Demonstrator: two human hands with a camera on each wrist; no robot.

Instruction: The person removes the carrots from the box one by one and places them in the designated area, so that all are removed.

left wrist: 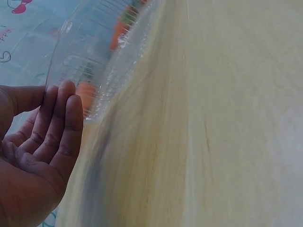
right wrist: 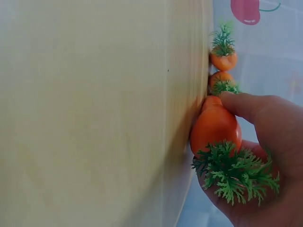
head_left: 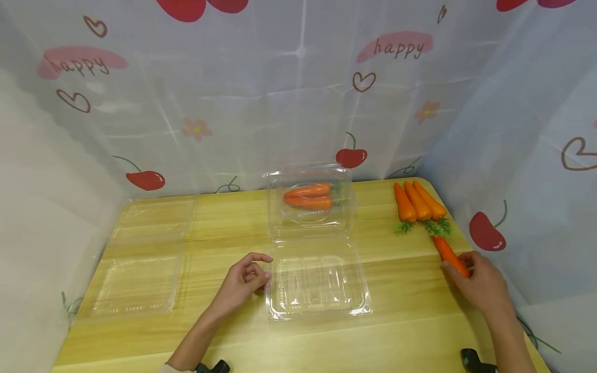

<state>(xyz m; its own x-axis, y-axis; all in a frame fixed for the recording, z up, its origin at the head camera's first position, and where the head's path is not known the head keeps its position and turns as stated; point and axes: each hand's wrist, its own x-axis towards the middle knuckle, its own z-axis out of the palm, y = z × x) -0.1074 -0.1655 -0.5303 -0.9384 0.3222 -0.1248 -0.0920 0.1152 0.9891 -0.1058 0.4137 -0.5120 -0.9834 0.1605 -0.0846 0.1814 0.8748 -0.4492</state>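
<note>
An opened clear plastic container (head_left: pixel 319 282) lies flat in the middle of the table, its two halves hinged together. Two carrots (head_left: pixel 308 197) with green tops lie side by side in its far half. My left hand (head_left: pixel 244 280) pinches the near half's left rim between thumb and fingertips, as the left wrist view (left wrist: pixel 42 142) shows. On the right, my right hand (head_left: pixel 480 280) grips another carrot (head_left: pixel 449 256) by its thick end, thumb on top. Its leafy top (right wrist: pixel 232 170) shows in the right wrist view but is hidden in the head view.
Three more carrots (head_left: pixel 417 202) lie in a row at the back right corner, leaves toward me. Another opened clear container (head_left: pixel 137 282) lies on the left of the wooden table (head_left: pixel 224 217). A white printed curtain (head_left: pixel 270 114) stands around the table's back and sides.
</note>
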